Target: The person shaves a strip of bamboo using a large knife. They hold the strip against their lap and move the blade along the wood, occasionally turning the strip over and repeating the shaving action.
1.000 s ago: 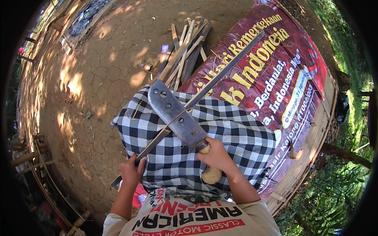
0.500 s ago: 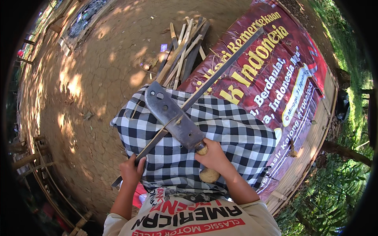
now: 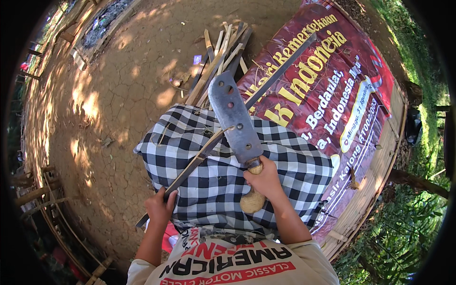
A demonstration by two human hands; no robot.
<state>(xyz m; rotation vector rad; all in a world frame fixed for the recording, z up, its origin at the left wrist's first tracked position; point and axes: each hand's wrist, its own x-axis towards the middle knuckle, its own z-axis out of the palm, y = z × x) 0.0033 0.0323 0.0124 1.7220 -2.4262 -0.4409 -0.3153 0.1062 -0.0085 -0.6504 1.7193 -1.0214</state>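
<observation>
My right hand [image 3: 265, 181] grips the pale wooden handle of a broad cleaver-like blade [image 3: 232, 118], which points away from me. A long thin bamboo strip [image 3: 266, 84] runs diagonally from lower left to upper right, passing under the blade's edge. My left hand [image 3: 160, 208] holds the strip's near end. Both hands rest over a black-and-white checked cloth [image 3: 289, 175] covering my lap.
A red printed banner [image 3: 342, 85] lies spread on a bamboo platform [image 3: 380, 166] to my right. A bundle of split bamboo sticks [image 3: 218, 52] lies on the bare earth ahead. Bamboo fencing [image 3: 33, 194] stands at lower left, and grass grows at the right.
The blade has swung from slanting leftward to pointing more straight ahead, and its tip has moved right along the strip. My left hand keeps its hold.
</observation>
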